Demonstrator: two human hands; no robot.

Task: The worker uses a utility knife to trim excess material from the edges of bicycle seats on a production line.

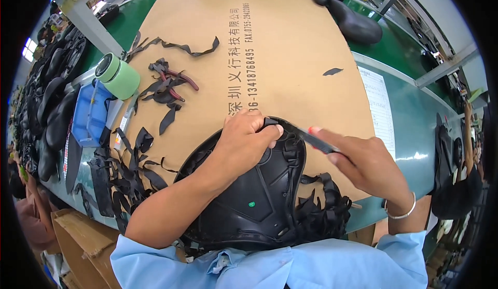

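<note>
A: Where do we have the black saddle (259, 195)?

B: Underside up on the cardboard sheet (290, 66), right in front of us, its narrow end pointing away. Our left hand (244, 144) is clamped over that far end, fingers pinching the black covering against the rim.

A: And the right hand (365, 164)?

B: It is closed round a thin dark blade tool (314, 139) (red at the handle end), whose tip meets the saddle's edge just beside our left fingertips.

A: What else lies about us?

B: Black trimmed strips (129, 170) are heaped to the left of the saddle, with more scraps (324, 206) at its right. Red-handled pliers (176, 79) lie among offcuts further up, near a green tape roll (118, 75) and a blue tray (91, 114). 2 finished saddles (342, 6) rest at the sheet's far right corner.
</note>
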